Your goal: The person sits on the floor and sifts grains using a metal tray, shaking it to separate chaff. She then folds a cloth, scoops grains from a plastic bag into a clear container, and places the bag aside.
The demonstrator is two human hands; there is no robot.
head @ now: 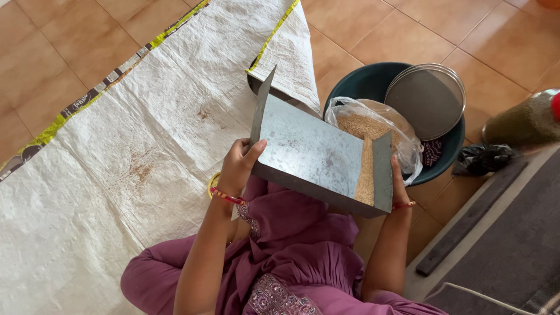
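Note:
I hold a flat grey metal winnowing tray (pixel 309 149) with raised sides, tilted down to the right. My left hand (pixel 239 163) grips its left side wall, thumb on the inner face. My right hand (pixel 398 184) holds the right side wall from outside, mostly hidden behind it. A line of pale grain (pixel 366 172) has gathered along the tray's right wall. Just beyond that wall lies a clear plastic bag of grain (pixel 364 125), resting in a dark teal basin (pixel 446 151).
A round steel sieve (pixel 424 100) leans in the basin. A large white woven sack sheet (pixel 134 146) covers the tiled floor at left. A black plastic bag (pixel 481 158) and a jar of grain (pixel 525 122) sit at right, beside a grey step (pixel 513 245).

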